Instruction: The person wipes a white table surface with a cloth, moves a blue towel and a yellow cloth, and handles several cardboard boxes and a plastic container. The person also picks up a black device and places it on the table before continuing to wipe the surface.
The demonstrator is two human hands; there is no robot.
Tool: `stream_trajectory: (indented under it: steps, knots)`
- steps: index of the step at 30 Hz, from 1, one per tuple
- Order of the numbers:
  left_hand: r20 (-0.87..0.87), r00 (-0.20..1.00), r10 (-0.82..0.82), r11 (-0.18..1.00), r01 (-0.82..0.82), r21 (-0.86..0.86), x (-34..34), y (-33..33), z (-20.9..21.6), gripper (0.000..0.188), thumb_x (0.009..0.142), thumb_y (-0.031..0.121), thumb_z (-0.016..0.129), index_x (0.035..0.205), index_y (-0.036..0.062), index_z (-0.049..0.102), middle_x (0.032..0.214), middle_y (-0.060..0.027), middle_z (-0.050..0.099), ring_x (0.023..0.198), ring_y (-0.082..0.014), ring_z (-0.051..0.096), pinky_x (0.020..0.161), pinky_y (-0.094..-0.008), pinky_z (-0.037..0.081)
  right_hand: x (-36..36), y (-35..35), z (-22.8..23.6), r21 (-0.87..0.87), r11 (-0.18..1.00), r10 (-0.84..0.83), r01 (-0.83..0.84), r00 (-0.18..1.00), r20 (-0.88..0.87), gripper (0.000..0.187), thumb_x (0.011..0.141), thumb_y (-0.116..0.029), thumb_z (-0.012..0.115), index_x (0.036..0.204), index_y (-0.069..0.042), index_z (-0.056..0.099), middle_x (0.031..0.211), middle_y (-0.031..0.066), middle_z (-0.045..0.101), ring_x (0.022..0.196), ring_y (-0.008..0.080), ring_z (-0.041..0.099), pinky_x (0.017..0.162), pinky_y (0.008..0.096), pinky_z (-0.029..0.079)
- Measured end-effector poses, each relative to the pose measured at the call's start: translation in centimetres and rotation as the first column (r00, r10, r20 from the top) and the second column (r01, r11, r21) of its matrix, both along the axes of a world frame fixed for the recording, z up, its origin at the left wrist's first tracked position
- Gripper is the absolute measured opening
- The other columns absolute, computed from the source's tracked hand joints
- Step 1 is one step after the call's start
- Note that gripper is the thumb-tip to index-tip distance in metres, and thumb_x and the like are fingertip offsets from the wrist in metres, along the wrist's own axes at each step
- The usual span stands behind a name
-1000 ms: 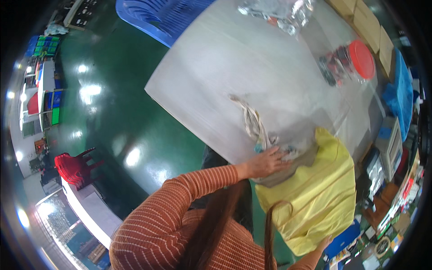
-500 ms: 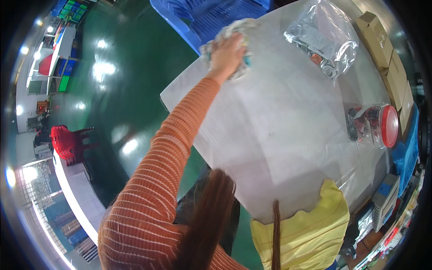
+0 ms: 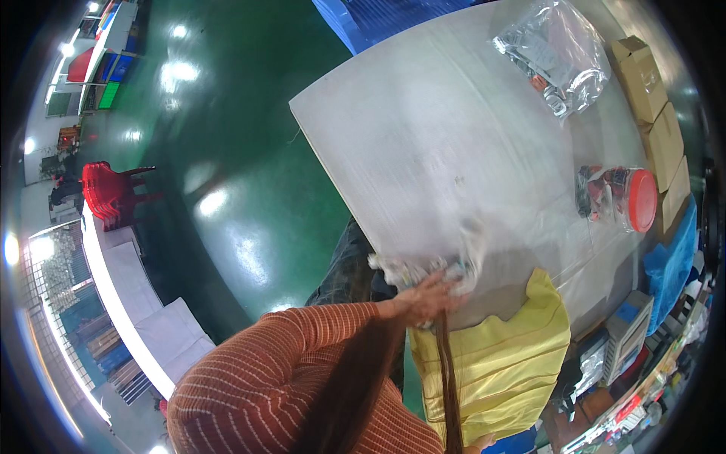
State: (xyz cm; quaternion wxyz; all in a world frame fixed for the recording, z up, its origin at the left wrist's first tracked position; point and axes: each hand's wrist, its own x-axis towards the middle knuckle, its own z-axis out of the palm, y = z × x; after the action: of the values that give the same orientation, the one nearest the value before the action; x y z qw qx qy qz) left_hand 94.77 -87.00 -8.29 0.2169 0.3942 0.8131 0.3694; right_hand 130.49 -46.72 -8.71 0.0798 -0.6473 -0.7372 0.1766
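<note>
My left hand (image 3: 432,296), in an orange striped sleeve, presses on a crumpled, light patterned rag (image 3: 412,271) at the near edge of the pale tabletop (image 3: 401,144). The fingers lie over the rag and are somewhat blurred by motion. A yellow cloth (image 3: 499,356) hangs at the table's near edge, just right of that hand. At the bottom edge, beside the yellow cloth's lower end, a small part of my right hand (image 3: 481,442) shows; its fingers are hidden. Strands of long hair hang in front of my left wrist and the yellow cloth.
Far right on the table lies a clear plastic bag (image 3: 563,64); nearer stands a clear jar with a red lid (image 3: 643,200). Cardboard boxes (image 3: 643,79) and a blue plastic sheet (image 3: 669,265) line the right side. A blue chair (image 3: 378,19) touches the far edge. Red stacked stools (image 3: 110,193) stand left.
My left hand has swept the rag from the table's far left edge back to the near edge. A bit of my right hand has come into view at the bottom.
</note>
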Motion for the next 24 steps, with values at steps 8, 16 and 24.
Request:
stream_trajectory:
  steps: [8, 16, 24]
  knots:
    - [-0.389, 0.854, 0.345, 0.863, -0.452, -0.227, -16.9, -14.4, -1.3, 0.046, 0.089, 0.029, 0.049, 0.133, 0.0175, 0.043, 0.132, -0.0051, 0.049, 0.116, -0.0301, 0.049, 0.109, -0.0489, 0.020, 0.9, -0.5, 0.5, -0.013, 1.000, -0.006, 0.006, 1.000, 0.001, 0.055, 0.094, -0.027, 0.045, 0.136, 0.006, 0.029, 0.137, 0.0229, 0.036, 0.120, 0.0328, 0.042, 0.100, 0.0360, 0.034]
    - [-0.685, 0.143, 0.714, 0.338, -0.928, 0.159, -32.9, -11.8, -4.2, 0.035, 0.085, 0.022, 0.051, 0.119, 0.0135, 0.052, 0.108, -0.0143, 0.060, 0.112, -0.0298, 0.050, 0.099, -0.0531, 0.031, 2.3, -1.1, 1.3, 0.005, 1.000, -0.013, 0.013, 0.999, -0.039, 0.055, 0.094, -0.026, 0.045, 0.136, 0.006, 0.029, 0.137, 0.0228, 0.035, 0.120, 0.0329, 0.041, 0.101, 0.0362, 0.034]
    - [-0.412, 0.907, -0.084, 0.990, 0.123, 0.071, -5.1, 6.0, -2.2, 0.047, 0.085, 0.018, 0.047, 0.131, 0.0123, 0.044, 0.139, -0.0069, 0.038, 0.132, -0.0262, 0.030, 0.110, -0.0508, 0.017, 6.2, -2.1, 3.3, 0.014, 0.997, -0.069, 0.069, 0.996, -0.057, 0.055, 0.094, -0.025, 0.045, 0.136, 0.006, 0.029, 0.138, 0.0228, 0.035, 0.120, 0.0329, 0.041, 0.101, 0.0364, 0.034]
